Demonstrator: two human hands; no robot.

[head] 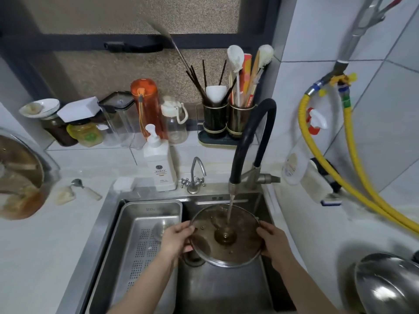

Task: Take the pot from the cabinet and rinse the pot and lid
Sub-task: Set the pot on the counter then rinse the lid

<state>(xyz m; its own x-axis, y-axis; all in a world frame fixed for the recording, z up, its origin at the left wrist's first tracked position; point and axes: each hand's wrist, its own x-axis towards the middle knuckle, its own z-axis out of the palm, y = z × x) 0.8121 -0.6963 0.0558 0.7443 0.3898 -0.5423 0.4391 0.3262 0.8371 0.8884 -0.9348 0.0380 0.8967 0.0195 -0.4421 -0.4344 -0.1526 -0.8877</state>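
Nearest, at the lower right corner, a steel pot [390,284] is seen on the white counter [40,257], shiny and rounded, cut off by the frame edge.

Over the sink [224,288], a round glass lid [226,234] with a metal rim is held tilted toward the camera. Its left rim is gripped by the left hand [175,240], fingers curled over the edge and thumb beneath. Its right rim is gripped by the right hand [273,240], fingers wrapped round the edge. Both forearms enter from the bottom of the frame.

A stream of water [230,209] is seen falling from the black hose faucet [251,137] onto the lid near its centre knob. The drain is partly hidden behind the lid's lower left edge.

In the left part of the sink, a perforated steel tray [145,236] is set, with a small round object lying in it behind the left hand.

On the sink's back ledge, a small chrome tap [195,175] is noted, with a white pump bottle [159,164] just beside it on the left. On the left counter lie a spoon [87,189] and, at the frame edge, a bowl with brownish residue [20,177].

Further back, along the window sill, an orange bottle [146,105], clear jars and two dark utensil holders [227,118] with chopsticks and brushes are lined up. On the tiled right wall, yellow hoses [349,159] hang from a valve.
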